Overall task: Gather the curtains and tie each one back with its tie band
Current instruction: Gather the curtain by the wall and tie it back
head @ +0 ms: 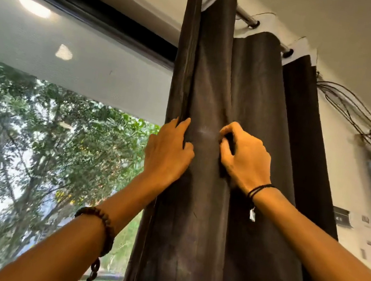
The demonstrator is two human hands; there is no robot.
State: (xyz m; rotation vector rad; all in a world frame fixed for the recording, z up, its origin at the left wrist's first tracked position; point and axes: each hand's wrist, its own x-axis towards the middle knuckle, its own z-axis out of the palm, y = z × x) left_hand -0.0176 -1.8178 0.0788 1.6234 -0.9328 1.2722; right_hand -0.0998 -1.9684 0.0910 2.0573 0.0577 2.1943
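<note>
Curtain: a dark curtain (194, 214) hangs from a metal rod (246, 14) at the right side of the window (37, 117), partly gathered into deep folds.
Long axis: vertical, with the folds running straight from the rod to the bottom of the view (the upward camera angle makes them lean together toward the top).
Top edge: a white header band with dark eyelets (254, 25) threaded on the rod, which slants down to the right.
Left hand (168, 152): on the curtain's left edge fold, fingers pointing up along it and thumb pressed on the front, clasping the cloth.
Right hand (244, 159): just beside the left, at the same height, fingers curled in and pinching a fold of the curtain.
Between the hands: one rounded front fold.
Wrists: a beaded bracelet (103, 222) on the left, a thin black cord (259, 191) on the right.
Window: a pale roller blind (71, 56) is pulled partway down, with green trees (45, 142) beyond the glass.
Right wall: loose wires (346, 102) run near the ceiling.
</note>
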